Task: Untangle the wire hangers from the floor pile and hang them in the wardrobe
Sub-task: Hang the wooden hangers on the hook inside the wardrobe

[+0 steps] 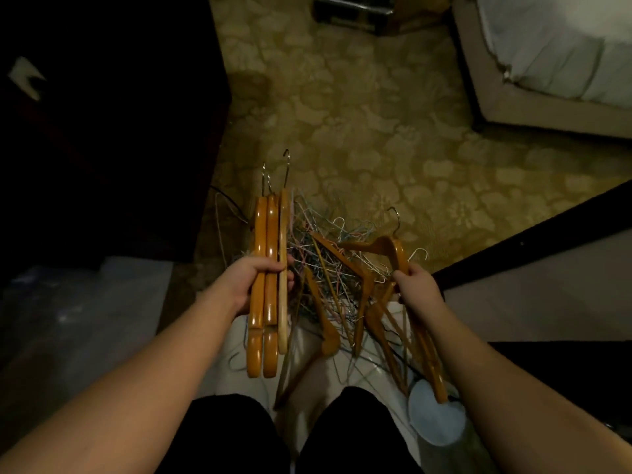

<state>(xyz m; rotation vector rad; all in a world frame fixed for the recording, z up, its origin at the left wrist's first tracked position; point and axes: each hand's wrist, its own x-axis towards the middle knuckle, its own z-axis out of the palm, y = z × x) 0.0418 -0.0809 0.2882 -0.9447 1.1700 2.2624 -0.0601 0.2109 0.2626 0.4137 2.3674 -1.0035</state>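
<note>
Wooden hangers in left hand; right hand grips another (tangled pile between).

We see a patterned gold carpet spreading toward twelve o'clock, a bed with pale bedding at two o'clock, a dark metal-framed stand at twelve, and a pale blue slipper on white flooring at five o'clock.

wire hangers | pastel, thin | tangled pile | on floor
</note>
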